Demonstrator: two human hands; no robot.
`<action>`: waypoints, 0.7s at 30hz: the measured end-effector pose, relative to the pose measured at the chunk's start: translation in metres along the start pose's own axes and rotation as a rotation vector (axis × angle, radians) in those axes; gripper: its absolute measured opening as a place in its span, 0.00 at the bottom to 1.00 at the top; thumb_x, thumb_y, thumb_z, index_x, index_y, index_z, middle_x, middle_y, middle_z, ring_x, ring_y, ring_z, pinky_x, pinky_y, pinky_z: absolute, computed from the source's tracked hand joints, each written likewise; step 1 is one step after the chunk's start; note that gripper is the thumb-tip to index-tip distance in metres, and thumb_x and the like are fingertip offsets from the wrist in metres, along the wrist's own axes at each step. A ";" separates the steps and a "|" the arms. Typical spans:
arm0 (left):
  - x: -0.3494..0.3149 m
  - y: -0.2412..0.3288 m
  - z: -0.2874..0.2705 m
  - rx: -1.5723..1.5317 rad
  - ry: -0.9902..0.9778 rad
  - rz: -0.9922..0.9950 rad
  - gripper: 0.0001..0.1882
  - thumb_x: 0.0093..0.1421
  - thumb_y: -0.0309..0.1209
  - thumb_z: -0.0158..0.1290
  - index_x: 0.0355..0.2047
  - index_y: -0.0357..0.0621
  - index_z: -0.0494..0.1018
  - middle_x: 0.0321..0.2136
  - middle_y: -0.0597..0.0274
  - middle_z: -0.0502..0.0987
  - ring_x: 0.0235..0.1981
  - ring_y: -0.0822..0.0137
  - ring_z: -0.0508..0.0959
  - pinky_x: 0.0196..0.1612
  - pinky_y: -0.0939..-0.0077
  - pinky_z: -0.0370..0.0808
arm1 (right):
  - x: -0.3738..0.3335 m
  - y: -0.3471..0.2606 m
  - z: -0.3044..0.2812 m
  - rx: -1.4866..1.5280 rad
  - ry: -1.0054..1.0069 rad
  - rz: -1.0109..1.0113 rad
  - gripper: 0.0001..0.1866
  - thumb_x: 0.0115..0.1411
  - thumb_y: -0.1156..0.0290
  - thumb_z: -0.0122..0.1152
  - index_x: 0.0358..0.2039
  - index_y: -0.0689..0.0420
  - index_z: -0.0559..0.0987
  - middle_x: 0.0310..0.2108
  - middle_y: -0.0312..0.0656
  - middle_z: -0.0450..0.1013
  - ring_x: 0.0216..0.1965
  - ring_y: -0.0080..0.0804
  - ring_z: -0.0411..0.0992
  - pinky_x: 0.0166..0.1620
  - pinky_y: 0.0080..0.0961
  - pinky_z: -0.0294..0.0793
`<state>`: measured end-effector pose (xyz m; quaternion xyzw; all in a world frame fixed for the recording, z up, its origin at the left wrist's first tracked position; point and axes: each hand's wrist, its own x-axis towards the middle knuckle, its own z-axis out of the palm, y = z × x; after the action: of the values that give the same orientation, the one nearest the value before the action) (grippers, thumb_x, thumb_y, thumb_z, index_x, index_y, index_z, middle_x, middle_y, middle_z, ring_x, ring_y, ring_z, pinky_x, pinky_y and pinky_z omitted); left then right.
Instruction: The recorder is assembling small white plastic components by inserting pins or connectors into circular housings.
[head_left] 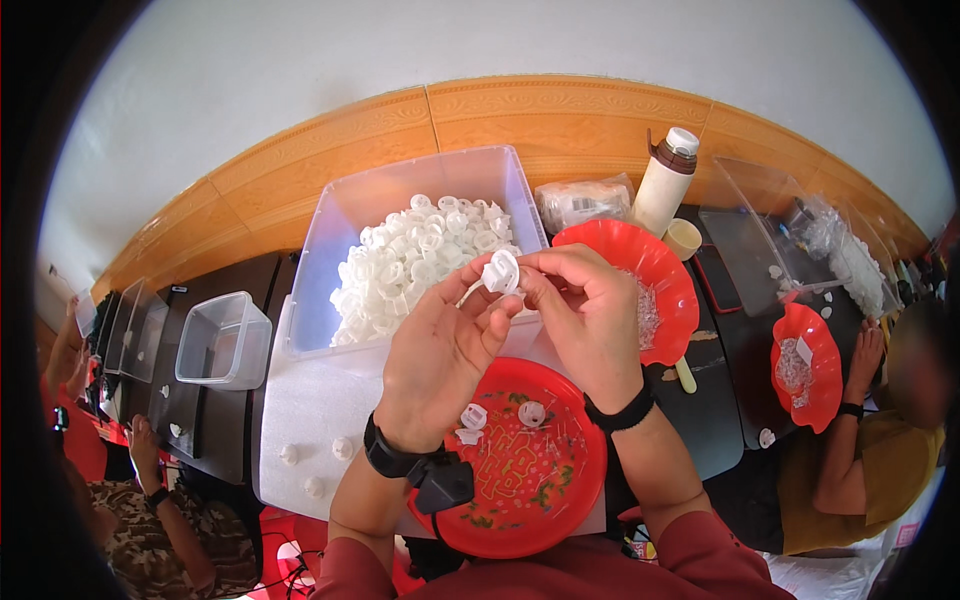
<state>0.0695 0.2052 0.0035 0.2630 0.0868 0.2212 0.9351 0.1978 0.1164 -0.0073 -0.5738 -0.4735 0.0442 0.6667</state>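
A small white ring-shaped plastic part (500,272) is raised in front of me, gripped between the fingertips of both hands. My left hand (430,345) holds it from the left, palm turned up and fingers curled. From the right, my right hand (590,305) pinches it between thumb and fingers. Below them lies a round red tray (592,480) with a yellow and green pattern, carrying a few white parts (531,412) and scattered thin clear pieces. Behind my hands, a large clear plastic bin (325,245) is heaped with similar white parts (410,265).
A red scalloped dish (680,290) of small clear pieces stands right of my right hand. Farther back are a white flask (663,190), a beige cup (683,238) and a phone (716,278). A clear tub (225,342) sits left. Co-workers (840,470) sit at both sides.
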 end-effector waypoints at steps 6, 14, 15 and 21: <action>0.000 -0.005 0.000 0.162 -0.005 0.098 0.18 0.68 0.30 0.41 0.55 0.33 0.61 0.43 0.55 0.71 0.43 0.67 0.74 0.49 0.78 0.72 | -0.001 -0.005 0.003 0.037 0.033 0.001 0.04 0.56 0.79 0.60 0.33 0.64 0.79 0.29 0.45 0.75 0.27 0.31 0.77 0.30 0.22 0.75; -0.005 0.001 0.003 0.341 -0.056 0.170 0.23 0.68 0.35 0.42 0.59 0.34 0.58 0.36 0.61 0.71 0.30 0.75 0.71 0.33 0.85 0.69 | -0.001 -0.031 -0.014 -0.082 0.057 -0.093 0.04 0.55 0.79 0.61 0.33 0.63 0.79 0.31 0.43 0.76 0.27 0.28 0.74 0.32 0.19 0.72; -0.005 0.003 0.006 0.382 -0.134 0.090 0.23 0.68 0.34 0.43 0.60 0.36 0.58 0.34 0.61 0.71 0.28 0.75 0.69 0.30 0.85 0.66 | 0.000 -0.030 -0.017 0.034 0.058 -0.106 0.04 0.56 0.78 0.61 0.32 0.63 0.79 0.33 0.43 0.76 0.29 0.27 0.74 0.32 0.18 0.72; -0.014 0.002 0.008 0.649 -0.337 -0.053 0.41 0.59 0.40 0.54 0.65 0.35 0.48 0.29 0.61 0.71 0.21 0.75 0.67 0.21 0.85 0.61 | 0.005 -0.029 -0.040 0.451 -0.464 0.162 0.08 0.59 0.72 0.60 0.34 0.63 0.80 0.32 0.40 0.78 0.32 0.21 0.75 0.35 0.18 0.72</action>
<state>0.0585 0.1962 0.0122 0.5763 0.0041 0.1117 0.8096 0.2138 0.0805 0.0228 -0.4223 -0.5436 0.3303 0.6458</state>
